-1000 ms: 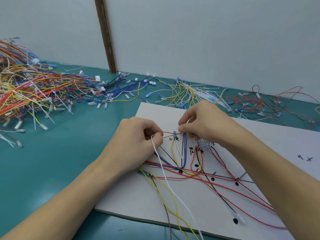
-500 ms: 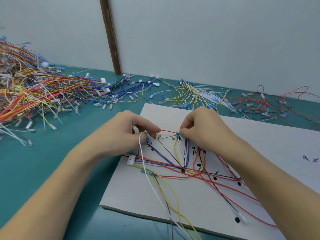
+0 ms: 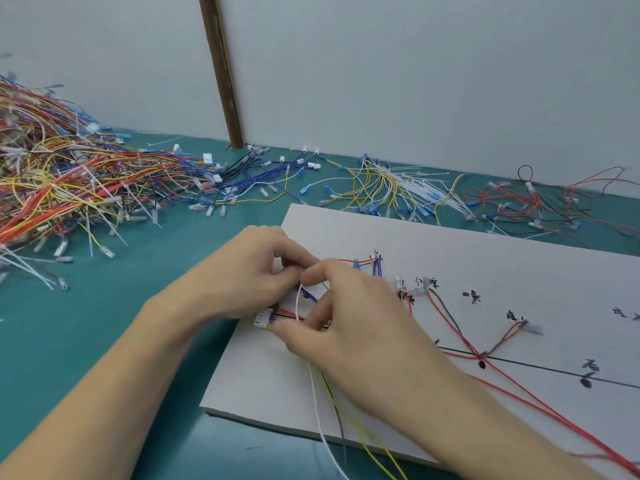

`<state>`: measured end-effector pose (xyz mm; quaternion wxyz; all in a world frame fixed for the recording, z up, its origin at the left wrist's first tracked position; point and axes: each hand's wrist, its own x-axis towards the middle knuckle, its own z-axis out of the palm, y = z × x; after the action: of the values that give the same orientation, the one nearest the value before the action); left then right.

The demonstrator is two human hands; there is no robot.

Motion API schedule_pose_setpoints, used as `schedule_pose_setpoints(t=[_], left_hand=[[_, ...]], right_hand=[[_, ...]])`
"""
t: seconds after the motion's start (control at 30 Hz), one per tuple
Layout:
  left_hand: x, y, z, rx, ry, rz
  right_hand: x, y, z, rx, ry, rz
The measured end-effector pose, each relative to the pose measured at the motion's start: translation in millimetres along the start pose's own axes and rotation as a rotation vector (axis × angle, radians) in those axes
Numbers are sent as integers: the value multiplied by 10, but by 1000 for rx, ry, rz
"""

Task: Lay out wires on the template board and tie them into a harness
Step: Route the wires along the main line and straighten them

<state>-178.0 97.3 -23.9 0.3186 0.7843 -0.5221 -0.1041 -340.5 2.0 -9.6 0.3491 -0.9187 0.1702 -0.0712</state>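
Wires (image 3: 512,382), thin and glossy, fan across the flat matte white board (image 3: 485,258) on the teal table (image 3: 104,341). Right hand (image 3: 349,327) and left hand (image 3: 249,282) meet above a ribbed white connector (image 3: 264,319), both pinching one white wire (image 3: 298,303). Behind lie tangled piles (image 3: 62,188).

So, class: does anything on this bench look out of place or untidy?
Yes. Several wires trail off the near edge of the template board instead of following its drawn lines, and loose wires sprawl across the table.
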Motion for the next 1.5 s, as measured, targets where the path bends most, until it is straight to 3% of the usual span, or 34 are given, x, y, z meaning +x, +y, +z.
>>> schedule_pose_setpoints(t=[0.33,0.67,0.87,1.07,1.2,1.37,1.5], left_hand=[[80,-71,124,-8,103,13],[84,-57,126,-54,38,-76],[84,-72,181,-21,55,-94],[84,-38,238,27,116,-62],[33,90,252,51,128,72],[-43,349,402,-7,-56,242],[-35,363,407,-2,-65,251]], right_hand=[[-194,52,9,-38,62,-72],[-355,406,-309,174,-7,189],[-709,383,-609,643,-157,462],[-1103,484,-594,345,97,480],[-1228,577,-508,201,161,415],[-1399,702,-467,252,230,417],[-1620,744,-494,485,289,519]])
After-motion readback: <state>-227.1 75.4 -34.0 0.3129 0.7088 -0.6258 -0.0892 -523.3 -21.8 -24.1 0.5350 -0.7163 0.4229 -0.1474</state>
